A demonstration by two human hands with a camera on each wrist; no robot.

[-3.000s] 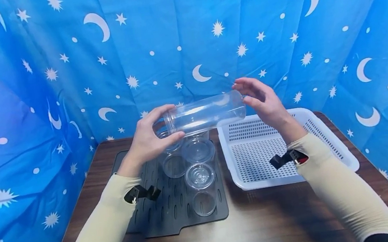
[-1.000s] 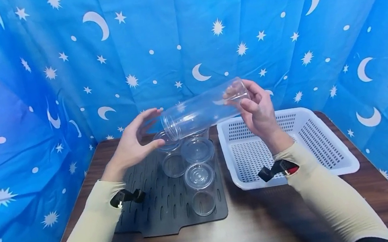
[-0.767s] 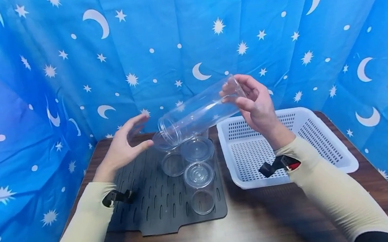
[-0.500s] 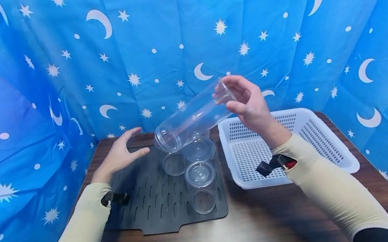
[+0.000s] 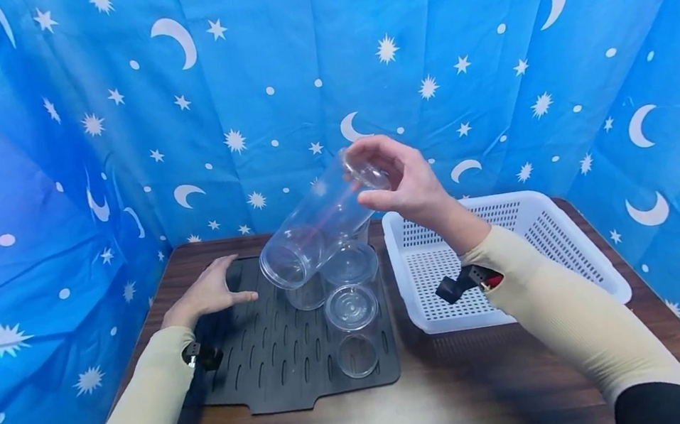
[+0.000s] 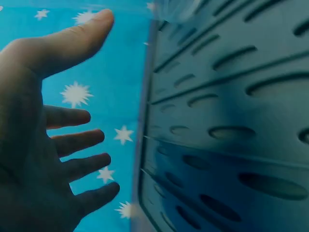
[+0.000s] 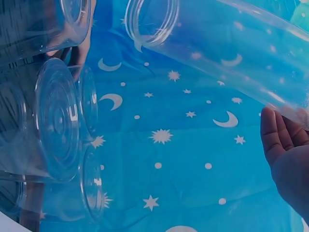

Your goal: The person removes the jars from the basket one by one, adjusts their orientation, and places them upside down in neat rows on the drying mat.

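Note:
My right hand (image 5: 403,178) grips a tall clear plastic jar (image 5: 321,218) by its base end. The jar is tilted, its ringed mouth low and to the left, above the black slotted mat (image 5: 267,343). In the right wrist view the fingers touch the jar's wall (image 7: 217,53) near its base. My left hand (image 5: 209,294), with nothing in it, is over the mat's left back part, thumb and fingers spread apart. Several clear jars stand on the mat's right side, among them a lidded-looking one (image 5: 351,307) and a smaller-looking one (image 5: 357,356) in front. The tilted jar partly hides those behind.
A white perforated plastic basket (image 5: 608,288) stands on the brown wooden table (image 5: 368,423), right of the mat, partly behind my right forearm. Blue curtains (image 5: 265,35) with moons and stars close off the back and both sides.
The left hand has let go of the jar's mouth end and moved left and down. The right hand has taken hold of the base, carried the jar left and tilted its mouth lower.

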